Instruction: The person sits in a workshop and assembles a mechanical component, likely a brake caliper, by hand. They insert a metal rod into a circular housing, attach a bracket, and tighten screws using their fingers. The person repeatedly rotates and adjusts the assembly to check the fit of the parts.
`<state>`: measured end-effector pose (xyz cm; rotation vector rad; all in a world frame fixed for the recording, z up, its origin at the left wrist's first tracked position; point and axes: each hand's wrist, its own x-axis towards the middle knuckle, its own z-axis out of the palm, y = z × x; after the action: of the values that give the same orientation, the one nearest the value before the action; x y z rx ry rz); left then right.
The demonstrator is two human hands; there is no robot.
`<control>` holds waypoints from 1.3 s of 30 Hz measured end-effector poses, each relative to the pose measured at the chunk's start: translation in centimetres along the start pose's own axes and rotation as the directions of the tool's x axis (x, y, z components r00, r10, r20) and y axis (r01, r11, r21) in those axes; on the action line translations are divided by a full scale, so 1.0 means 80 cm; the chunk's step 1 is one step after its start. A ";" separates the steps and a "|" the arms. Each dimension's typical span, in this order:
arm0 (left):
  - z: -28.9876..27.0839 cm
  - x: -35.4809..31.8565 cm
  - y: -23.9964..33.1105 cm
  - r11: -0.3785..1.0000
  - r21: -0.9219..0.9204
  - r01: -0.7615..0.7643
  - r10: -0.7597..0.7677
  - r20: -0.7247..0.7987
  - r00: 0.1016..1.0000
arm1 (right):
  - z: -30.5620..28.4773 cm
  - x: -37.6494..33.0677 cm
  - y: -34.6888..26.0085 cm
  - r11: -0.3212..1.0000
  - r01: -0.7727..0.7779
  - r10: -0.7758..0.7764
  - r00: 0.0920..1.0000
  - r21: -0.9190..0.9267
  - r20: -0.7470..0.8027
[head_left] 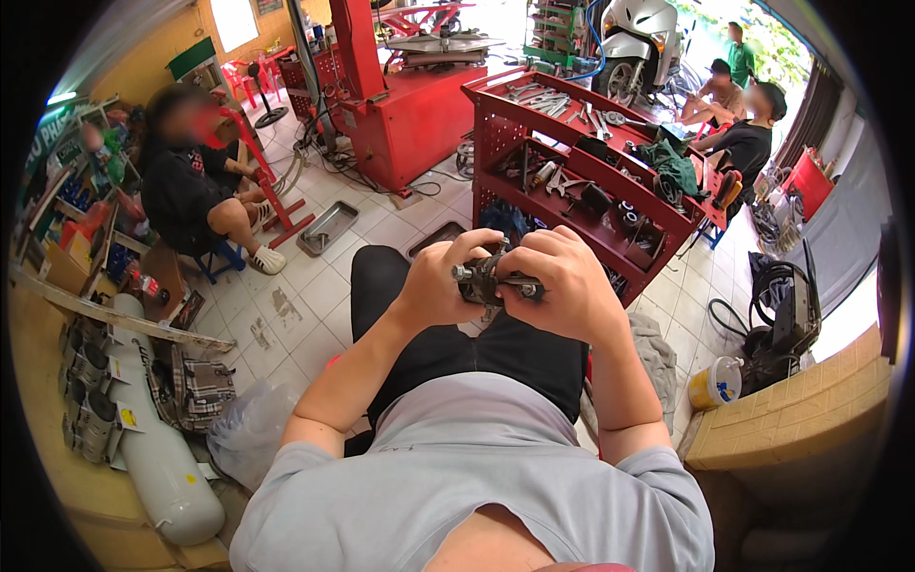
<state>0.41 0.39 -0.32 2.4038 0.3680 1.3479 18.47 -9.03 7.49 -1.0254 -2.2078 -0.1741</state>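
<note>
White tiled floor, red tool cart, workshop, scooter

A small metal part sits between the left hand and the right hand, above the person's lap. Just beyond the hands stands a tool cart, with wrenches on its top shelf. Behind the cart, a scooter is parked. To the left, a seated person is on a stool; a gas cylinder lies near the left edge. A plastic tub stands on the floor to the right, beside a low brick wall.
</note>
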 end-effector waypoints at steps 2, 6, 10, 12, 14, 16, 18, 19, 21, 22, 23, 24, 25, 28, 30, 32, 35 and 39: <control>0.003 0.000 0.000 1.000 0.015 -0.023 0.023 -0.025 0.999 | 0.003 -0.001 0.000 0.999 0.001 -0.002 0.999 -0.037 -0.032; 0.002 -0.001 0.000 1.000 -0.005 -0.022 0.022 -0.026 0.999 | 0.002 -0.001 -0.001 1.000 -0.010 0.010 1.000 0.001 -0.007; -0.001 0.002 0.001 0.998 0.039 -0.040 0.040 0.011 0.999 | 0.002 -0.002 0.002 1.000 0.001 -0.001 1.000 0.008 -0.009; 0.003 0.000 -0.001 0.999 0.040 -0.033 0.034 -0.018 0.999 | 0.002 -0.001 0.001 1.000 -0.007 0.007 1.000 -0.012 -0.004; 0.002 -0.001 -0.002 0.999 0.031 -0.026 0.026 -0.015 1.000 | 0.003 -0.002 0.000 0.999 -0.036 0.036 0.999 -0.019 0.025; 0.001 -0.003 -0.003 1.000 0.014 -0.014 0.014 0.000 1.000 | 0.003 -0.001 0.001 0.997 -0.063 0.062 0.998 0.050 0.029; -0.001 0.000 -0.005 1.000 -0.010 -0.007 0.008 0.022 1.000 | 0.002 -0.002 0.001 0.995 -0.076 0.073 0.996 0.068 0.041; 0.000 -0.001 -0.003 1.000 0.007 -0.014 0.014 0.019 1.000 | 0.001 -0.003 0.000 0.996 -0.076 0.073 0.996 0.054 0.049; -0.001 0.001 -0.001 0.998 0.048 -0.036 0.036 0.014 0.999 | 0.000 -0.002 0.000 0.997 -0.077 0.075 0.996 0.031 0.055; -0.002 0.002 0.000 0.998 0.049 -0.035 0.034 0.011 0.999 | 0.000 -0.002 0.001 0.996 -0.082 0.080 0.995 0.023 0.057; -0.002 0.001 0.000 0.998 0.048 -0.029 0.029 0.010 1.000 | 0.001 -0.003 0.001 0.996 -0.090 0.089 0.994 0.018 0.060; -0.002 0.000 0.000 0.999 0.047 -0.024 0.024 0.010 1.000 | 0.001 -0.003 0.001 0.996 -0.091 0.090 0.994 0.010 0.054; -0.002 0.001 -0.001 0.999 0.033 -0.017 0.017 0.007 1.000 | 0.001 -0.002 0.001 0.996 -0.092 0.092 0.995 0.002 0.049; -0.001 0.000 -0.001 1.000 0.011 -0.001 0.000 0.008 1.000 | 0.001 -0.003 0.000 0.995 -0.098 0.098 0.994 -0.002 0.047; -0.003 0.001 0.000 0.999 0.031 -0.021 0.020 0.021 1.000 | 0.002 -0.001 0.000 0.995 -0.102 0.102 0.994 -0.003 0.043; -0.003 0.001 0.000 0.999 0.044 -0.022 0.021 0.019 1.000 | 0.003 -0.002 0.002 0.994 -0.110 0.110 0.993 0.000 0.044; 0.000 0.000 -0.001 1.000 0.030 0.005 -0.005 0.008 1.000 | 0.005 -0.002 0.005 0.994 -0.106 0.106 0.993 -0.001 0.045; -0.001 0.000 0.000 0.999 0.008 0.038 -0.039 0.021 0.999 | 0.003 0.000 0.004 0.994 -0.110 0.110 0.993 -0.010 0.051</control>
<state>0.36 0.43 -0.29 2.4029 0.4120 1.3052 18.59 -8.71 7.26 -1.1646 -2.1912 -0.1075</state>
